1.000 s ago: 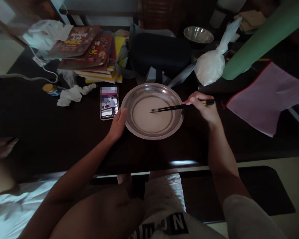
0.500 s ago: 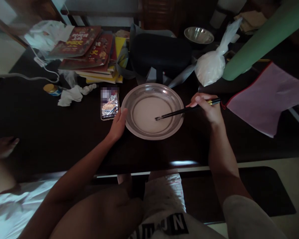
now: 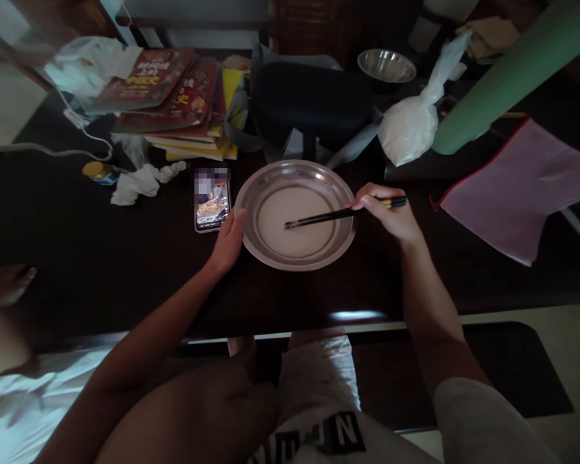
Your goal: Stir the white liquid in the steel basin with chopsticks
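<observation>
Metal basin (image 3: 344,229): round, wide-rimmed; stands on the dark bench (image 3: 140,258), near the front edge, between both hands. Contains whitish liquid (image 3: 297,241), flat and cloudy, across the bottom.

Chopsticks (image 3: 319,218): black, gold-banded near the thick end; slant over the right rim, with tips toward the middle of the basin. Contact of tips with liquid: cannot be made out.

Right hand (image 3: 386,209): just right of the basin; fingers closed around the upper part of the chopsticks.

Left hand (image 3: 229,245): at the left rim; thumb over the edge, fingers along the outside, gripping the basin.

Smartphone (image 3: 212,200): lies face up just left of the basin, close to the left fingers; screen lit, partly pixelated.

Crumpled tissue (image 3: 140,183): white, left of the smartphone. Small jar (image 3: 99,173): gold lid, blue label, beside the tissue.

Stack of books (image 3: 149,80): red covers uppermost, yellow below; behind the tissue. Plastic bag (image 3: 84,64): translucent, on the left part of the stack. White cable (image 3: 53,153): runs along the left of the bench.

Black case (image 3: 312,96): rounded, behind the basin. Knotted bag (image 3: 408,132): clear plastic, filled with white matter; right of the case. Metal bowl (image 3: 386,66): smaller than the basin; farther back.

Green cylinder (image 3: 493,90): tilted, upper right. Pink pouch (image 3: 517,193): red-edged, right of the right hand.

Second person's hand (image 3: 9,283): dim, at far left.
</observation>
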`<state>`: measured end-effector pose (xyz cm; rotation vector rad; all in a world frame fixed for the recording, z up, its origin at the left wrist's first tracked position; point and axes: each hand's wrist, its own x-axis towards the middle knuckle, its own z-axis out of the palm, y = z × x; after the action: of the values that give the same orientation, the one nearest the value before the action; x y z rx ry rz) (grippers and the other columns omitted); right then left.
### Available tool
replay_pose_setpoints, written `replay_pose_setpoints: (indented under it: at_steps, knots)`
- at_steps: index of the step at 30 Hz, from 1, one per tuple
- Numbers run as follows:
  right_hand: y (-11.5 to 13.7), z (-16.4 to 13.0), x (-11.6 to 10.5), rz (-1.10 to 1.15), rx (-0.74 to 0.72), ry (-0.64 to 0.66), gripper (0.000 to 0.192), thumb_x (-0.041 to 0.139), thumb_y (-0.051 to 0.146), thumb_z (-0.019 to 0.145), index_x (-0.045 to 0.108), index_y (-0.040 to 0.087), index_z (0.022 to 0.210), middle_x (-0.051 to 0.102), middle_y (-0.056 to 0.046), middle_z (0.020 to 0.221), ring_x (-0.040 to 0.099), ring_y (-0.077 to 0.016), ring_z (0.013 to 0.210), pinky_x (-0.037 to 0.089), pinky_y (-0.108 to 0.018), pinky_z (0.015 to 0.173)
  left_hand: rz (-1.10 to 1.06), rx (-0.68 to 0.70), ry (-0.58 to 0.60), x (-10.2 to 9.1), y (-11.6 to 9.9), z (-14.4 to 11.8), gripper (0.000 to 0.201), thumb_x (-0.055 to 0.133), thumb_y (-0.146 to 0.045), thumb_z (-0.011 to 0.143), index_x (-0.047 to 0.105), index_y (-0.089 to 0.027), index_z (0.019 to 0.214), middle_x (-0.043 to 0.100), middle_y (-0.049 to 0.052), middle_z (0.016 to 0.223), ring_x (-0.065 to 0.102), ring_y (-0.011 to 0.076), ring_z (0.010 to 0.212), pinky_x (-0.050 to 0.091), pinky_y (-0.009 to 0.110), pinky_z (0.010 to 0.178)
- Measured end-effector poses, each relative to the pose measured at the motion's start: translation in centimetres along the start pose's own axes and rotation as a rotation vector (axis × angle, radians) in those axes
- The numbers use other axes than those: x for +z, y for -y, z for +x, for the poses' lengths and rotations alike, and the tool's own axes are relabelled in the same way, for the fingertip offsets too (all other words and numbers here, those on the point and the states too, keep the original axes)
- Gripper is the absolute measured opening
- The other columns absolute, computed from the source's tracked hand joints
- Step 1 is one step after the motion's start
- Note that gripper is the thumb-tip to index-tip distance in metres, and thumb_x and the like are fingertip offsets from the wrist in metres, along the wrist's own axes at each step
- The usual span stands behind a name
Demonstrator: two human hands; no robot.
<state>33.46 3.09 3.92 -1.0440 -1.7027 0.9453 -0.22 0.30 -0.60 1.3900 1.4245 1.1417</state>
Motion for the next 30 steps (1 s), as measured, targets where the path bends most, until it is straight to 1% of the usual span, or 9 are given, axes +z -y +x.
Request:
replay_pose_setpoints:
  at_steps: [2, 6, 11, 16, 18, 21, 24, 27, 30]
  knots:
    - [0.0, 0.01, -0.04, -0.024, -0.011, -0.043, 0.027, 0.07, 0.052, 0.086, 0.078, 0.028, 0.075, 0.076, 0.001, 0.079, 0.073, -0.0166, 0.081, 0.055, -0.034, 0.08, 0.0, -0.006, -0.003, -0.01, -0.05, -0.02, 0.058, 0.047, -0.068, 0.092, 0.067, -0.018, 0.115, 0.072, 0.012, 0.122, 0.062, 0.0319, 0.124, 0.049, 0.048, 0.11]
    - [-0.13, -0.09, -0.46, 0.02, -0.006, -0.164, 0.031, 0.069, 0.051, 0.088, 0.075, 0.028, 0.067, 0.07, 0.002, 0.067, 0.07, -0.0162, 0.069, 0.055, -0.036, 0.074, 0.004, -0.002, 0.008, -0.04, -0.37, -0.13, 0.058, 0.048, -0.069, 0.092, 0.068, -0.019, 0.114, 0.073, 0.011, 0.12, 0.062, 0.0315, 0.123, 0.049, 0.047, 0.109]
    - [-0.11, -0.06, -0.09, -0.01, 0.01, -0.01, 0.027, 0.069, 0.052, 0.087, 0.077, 0.029, 0.075, 0.074, 0.001, 0.077, 0.072, -0.0174, 0.079, 0.055, -0.036, 0.079, -0.02, -0.007, 0.003, 0.04, -0.17, -0.06, 0.055, 0.048, -0.065, 0.092, 0.067, -0.019, 0.114, 0.072, 0.012, 0.12, 0.062, 0.032, 0.123, 0.049, 0.048, 0.11]
    - [-0.1, -0.07, -0.3, -0.009, 0.004, -0.174, 0.033, 0.069, 0.055, 0.086, 0.075, 0.028, 0.067, 0.071, 0.001, 0.068, 0.07, -0.0172, 0.071, 0.056, -0.037, 0.076, 0.006, -0.001, 0.01, 0.03, -0.11, -0.02, 0.055, 0.045, -0.063, 0.094, 0.066, -0.018, 0.117, 0.073, 0.012, 0.119, 0.063, 0.0318, 0.122, 0.05, 0.048, 0.108]
    - [-0.12, -0.09, -0.28, 0.027, 0.017, -0.133, 0.034, 0.068, 0.055, 0.087, 0.074, 0.028, 0.066, 0.069, 0.002, 0.065, 0.07, -0.0164, 0.068, 0.056, -0.036, 0.073, 0.011, 0.008, 0.012, 0.02, -0.2, -0.06, 0.056, 0.046, -0.064, 0.094, 0.066, -0.018, 0.117, 0.072, 0.012, 0.121, 0.062, 0.0314, 0.124, 0.049, 0.047, 0.109]
    - [-0.14, -0.04, -0.05, 0.016, 0.012, -0.009, 0.029, 0.069, 0.052, 0.087, 0.077, 0.028, 0.073, 0.073, 0.001, 0.075, 0.072, -0.0162, 0.076, 0.055, -0.035, 0.078, -0.001, -0.003, 0.008, 0.02, -0.26, -0.12, 0.055, 0.046, -0.063, 0.094, 0.066, -0.018, 0.117, 0.072, 0.012, 0.12, 0.061, 0.0316, 0.125, 0.048, 0.047, 0.111]
    - [-0.19, -0.01, -0.15, -0.016, -0.012, -0.055, 0.026, 0.07, 0.05, 0.087, 0.078, 0.028, 0.076, 0.075, 0.001, 0.078, 0.072, -0.016, 0.08, 0.054, -0.034, 0.08, -0.001, -0.012, 0.005, 0.02, -0.25, -0.16, 0.056, 0.046, -0.063, 0.094, 0.066, -0.017, 0.117, 0.072, 0.013, 0.12, 0.061, 0.0322, 0.126, 0.048, 0.047, 0.111]
    - [-0.24, -0.07, -0.41, 0.034, 0.002, -0.146, 0.032, 0.069, 0.051, 0.088, 0.076, 0.027, 0.068, 0.07, 0.001, 0.067, 0.07, -0.0157, 0.07, 0.055, -0.034, 0.074, -0.002, -0.004, 0.012, 0.0, -0.25, -0.17, 0.058, 0.046, -0.066, 0.093, 0.065, -0.016, 0.117, 0.071, 0.014, 0.123, 0.061, 0.0325, 0.125, 0.048, 0.049, 0.111]
    - [-0.22, -0.06, -0.23, 0.047, 0.023, -0.068, 0.034, 0.068, 0.053, 0.088, 0.076, 0.027, 0.067, 0.069, 0.001, 0.066, 0.07, -0.016, 0.069, 0.056, -0.034, 0.073, -0.002, -0.009, 0.003, 0.0, -0.2, -0.14, 0.06, 0.047, -0.068, 0.091, 0.065, -0.016, 0.115, 0.071, 0.014, 0.123, 0.061, 0.0327, 0.124, 0.048, 0.049, 0.111]
